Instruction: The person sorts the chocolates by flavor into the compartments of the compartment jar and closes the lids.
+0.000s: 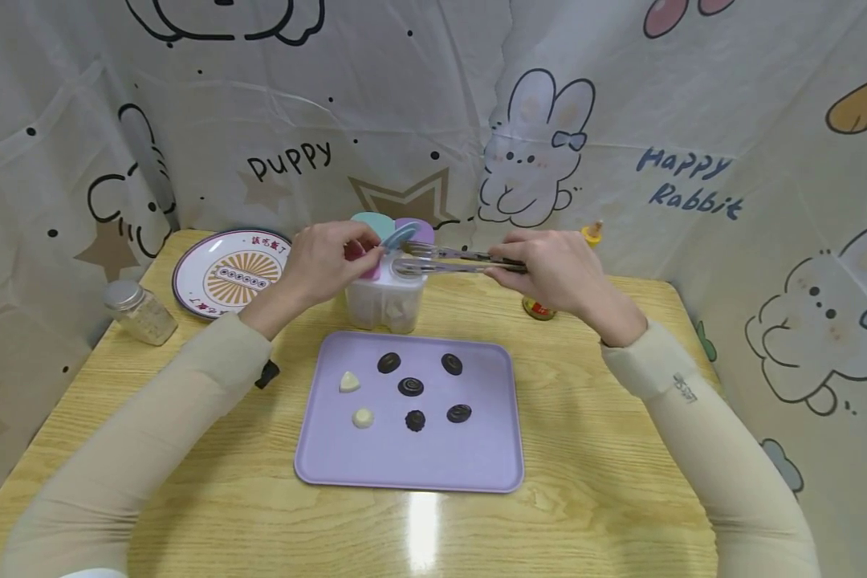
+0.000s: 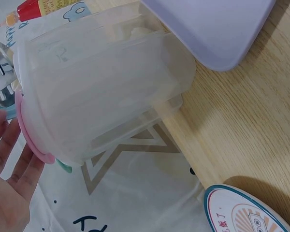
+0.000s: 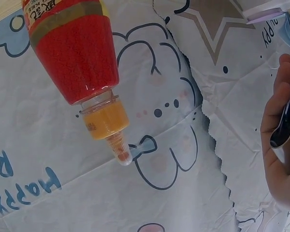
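A clear plastic compartment box (image 1: 385,303) with pink, teal and purple lids stands behind the purple tray (image 1: 477,470). My left hand (image 1: 367,250) holds its blue lid flap (image 1: 400,236) tilted up; the fingers (image 2: 12,179) lie beside the pink lid (image 2: 31,139). My right hand (image 1: 502,269) grips metal tongs (image 1: 448,260), and their tips hover over the open top of the box. On the tray lie several dark chocolates (image 1: 410,387) and two white ones (image 1: 362,417). The right wrist view shows fingers (image 3: 276,108) curled round the tongs' dark handle (image 3: 286,121).
A patterned plate (image 1: 227,271) sits at the back left, a small glass jar (image 1: 139,312) left of it. A red sauce bottle (image 3: 75,48) with a yellow nozzle stands behind my right hand. A cartoon curtain (image 1: 621,120) encloses the wooden table (image 1: 607,449).
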A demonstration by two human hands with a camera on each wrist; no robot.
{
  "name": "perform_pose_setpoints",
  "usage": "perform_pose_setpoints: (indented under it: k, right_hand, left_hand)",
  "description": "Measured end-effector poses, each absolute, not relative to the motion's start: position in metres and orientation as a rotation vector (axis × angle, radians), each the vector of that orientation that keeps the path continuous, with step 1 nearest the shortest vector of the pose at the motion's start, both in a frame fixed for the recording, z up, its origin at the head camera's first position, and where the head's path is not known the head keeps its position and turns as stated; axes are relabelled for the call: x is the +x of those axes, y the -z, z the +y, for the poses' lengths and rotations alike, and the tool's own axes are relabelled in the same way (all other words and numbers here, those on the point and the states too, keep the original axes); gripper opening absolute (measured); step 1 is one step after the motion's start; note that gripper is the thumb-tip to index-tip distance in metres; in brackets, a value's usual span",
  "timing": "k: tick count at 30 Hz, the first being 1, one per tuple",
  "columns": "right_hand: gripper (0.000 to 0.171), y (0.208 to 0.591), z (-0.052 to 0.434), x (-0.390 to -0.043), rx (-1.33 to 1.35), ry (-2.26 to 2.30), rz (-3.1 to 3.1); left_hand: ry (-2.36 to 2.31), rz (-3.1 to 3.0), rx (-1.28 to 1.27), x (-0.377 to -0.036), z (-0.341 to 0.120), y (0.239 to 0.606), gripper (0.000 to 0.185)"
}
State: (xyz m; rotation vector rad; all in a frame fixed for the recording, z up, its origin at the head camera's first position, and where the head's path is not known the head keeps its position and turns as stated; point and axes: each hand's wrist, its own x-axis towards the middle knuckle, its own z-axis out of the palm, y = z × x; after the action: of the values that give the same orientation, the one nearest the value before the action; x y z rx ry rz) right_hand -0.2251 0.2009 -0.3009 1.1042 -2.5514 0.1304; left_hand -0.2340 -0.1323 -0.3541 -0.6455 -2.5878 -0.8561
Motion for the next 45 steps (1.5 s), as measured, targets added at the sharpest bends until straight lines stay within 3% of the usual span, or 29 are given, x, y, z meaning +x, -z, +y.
perform_pose_setpoints:
  k: [20,45]
  right_hand:
    - [0.04,0.305,0.212,-0.217,1.024,-0.203,-2.582]
    - [0.043,0.359,0.211,-0.156,1.222,-0.196,-2.454]
  left_hand:
    - [0.859,-2.59,-0.644,-0.235,-0.133,0.355,0.014]
    - [0.859,-2.587,-0.637,-0.236,-0.133,0.356,0.014]
